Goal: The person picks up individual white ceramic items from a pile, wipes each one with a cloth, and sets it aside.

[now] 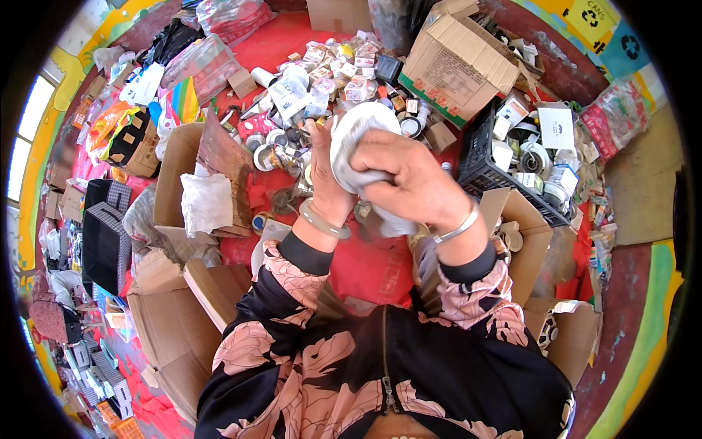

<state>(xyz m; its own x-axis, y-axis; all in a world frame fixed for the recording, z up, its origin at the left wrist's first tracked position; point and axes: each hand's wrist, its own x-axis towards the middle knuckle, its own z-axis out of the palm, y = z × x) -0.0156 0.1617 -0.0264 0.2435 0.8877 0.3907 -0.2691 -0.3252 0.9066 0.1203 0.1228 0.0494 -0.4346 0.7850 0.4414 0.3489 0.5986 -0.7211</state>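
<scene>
In front of me, my left hand (327, 179) is closed around the left side of a round white object (376, 113), perhaps a lid or dish; its underside is hidden. My right hand (417, 179) bunches a pale cloth (347, 161) in curled fingers and presses it against the object's face. A loose end of the cloth (395, 223) hangs below my right hand. Just beyond and below lies a heap of small boxes, jars and tubs (322, 91) on red sheeting.
An open cardboard box (178, 175) with a white cloth (208, 203) over its edge stands left. On the right are a black crate (479, 172) of containers and another open carton (537, 241). A large carton (457, 66) leans at the back. More open boxes (172, 329) flank me.
</scene>
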